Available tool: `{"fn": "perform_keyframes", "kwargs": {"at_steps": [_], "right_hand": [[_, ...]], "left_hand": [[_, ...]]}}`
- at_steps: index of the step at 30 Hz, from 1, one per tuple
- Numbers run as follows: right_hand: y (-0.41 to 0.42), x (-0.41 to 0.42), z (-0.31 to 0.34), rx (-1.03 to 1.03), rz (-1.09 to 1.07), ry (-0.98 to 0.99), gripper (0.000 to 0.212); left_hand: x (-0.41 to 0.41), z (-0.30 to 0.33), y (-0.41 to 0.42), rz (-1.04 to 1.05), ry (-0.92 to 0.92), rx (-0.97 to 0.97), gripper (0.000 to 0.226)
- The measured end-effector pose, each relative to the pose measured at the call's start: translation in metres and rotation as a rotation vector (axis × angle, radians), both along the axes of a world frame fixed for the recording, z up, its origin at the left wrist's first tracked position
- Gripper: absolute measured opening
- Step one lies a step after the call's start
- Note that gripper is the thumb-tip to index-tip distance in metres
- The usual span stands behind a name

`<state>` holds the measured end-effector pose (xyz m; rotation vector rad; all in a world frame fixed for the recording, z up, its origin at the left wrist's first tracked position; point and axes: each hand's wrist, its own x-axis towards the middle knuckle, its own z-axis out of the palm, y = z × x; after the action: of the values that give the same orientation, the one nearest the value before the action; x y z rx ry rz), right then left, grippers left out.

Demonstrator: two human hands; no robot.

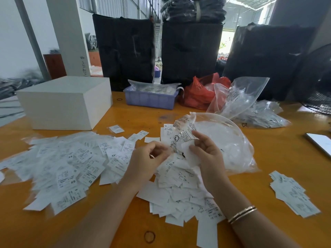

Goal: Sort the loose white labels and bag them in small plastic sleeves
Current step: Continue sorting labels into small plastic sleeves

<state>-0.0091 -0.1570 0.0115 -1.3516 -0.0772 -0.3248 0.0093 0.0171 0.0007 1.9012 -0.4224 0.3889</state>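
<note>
My left hand (148,158) and right hand (206,153) together pinch a small plastic sleeve (180,140). Loose white labels (179,185) lie heaped beneath on the table (268,153).

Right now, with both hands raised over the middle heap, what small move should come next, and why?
Probably slide the label into the small sleeve that the right hand pinches. The left hand is curled beside it over the loose labels, and the sleeve looks open toward it.

You're in a garment warehouse: black-wrapped bales (191,51) behind an orange worktable (279,154) heaped with size labels (71,163).
</note>
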Motion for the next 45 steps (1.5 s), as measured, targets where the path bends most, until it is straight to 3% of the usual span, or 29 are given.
{"fn": "perform_keyframes", "kwargs": {"at_steps": [5,11,15,18,22,24,26,27,29,31,34,37,40,45], "right_hand": [[0.003,-0.005,0.005,-0.345,-0.109,-0.222,0.060],[0.007,-0.002,-0.001,-0.563,-0.176,-0.304,0.057],[0.008,-0.002,-0.003,-0.661,-0.105,-0.363,0.064],[0.010,-0.004,-0.004,-0.552,-0.006,-0.298,0.063],[0.006,-0.006,-0.001,-0.213,-0.012,-0.152,0.049],[0.006,-0.004,0.000,-0.301,-0.004,-0.050,0.024],[0.009,-0.002,-0.002,-0.477,0.052,0.029,0.009],[0.010,-0.002,-0.003,-0.559,0.053,0.044,0.008],[0.011,0.000,-0.006,-0.601,0.018,0.037,0.011],[0.007,0.000,-0.003,-0.421,-0.023,0.066,0.015],[-0.001,-0.002,0.005,-0.136,-0.093,0.098,0.013],[0.000,-0.005,0.010,0.040,-0.064,0.094,0.007],[0.008,-0.010,0.012,0.066,-0.022,0.096,0.012],[0.021,-0.014,0.009,0.067,0.019,0.054,0.005]], "left_hand": [[-0.003,0.005,-0.003,-0.093,0.094,0.019,0.013],[-0.005,0.012,-0.001,-0.281,0.461,-0.359,0.026],[-0.005,0.012,0.001,-0.369,0.569,-0.409,0.023],[-0.004,0.012,0.000,-0.343,0.548,-0.444,0.026],[0.001,0.011,0.000,-0.227,0.435,-0.522,0.033],[0.003,0.008,0.001,-0.172,0.378,-0.482,0.033],[0.003,0.007,0.000,-0.142,0.348,-0.396,0.013],[0.001,0.008,0.000,-0.135,0.330,-0.341,0.005],[0.001,0.005,0.000,-0.118,0.283,-0.223,0.015],[-0.001,0.006,-0.001,-0.112,0.266,-0.205,0.003],[0.000,0.005,0.000,-0.085,0.186,-0.155,0.022],[-0.001,0.002,0.000,-0.009,0.052,-0.014,0.005],[-0.001,-0.001,-0.001,0.039,-0.052,0.103,0.011],[-0.002,0.000,-0.002,0.031,-0.048,0.191,0.009]]}}
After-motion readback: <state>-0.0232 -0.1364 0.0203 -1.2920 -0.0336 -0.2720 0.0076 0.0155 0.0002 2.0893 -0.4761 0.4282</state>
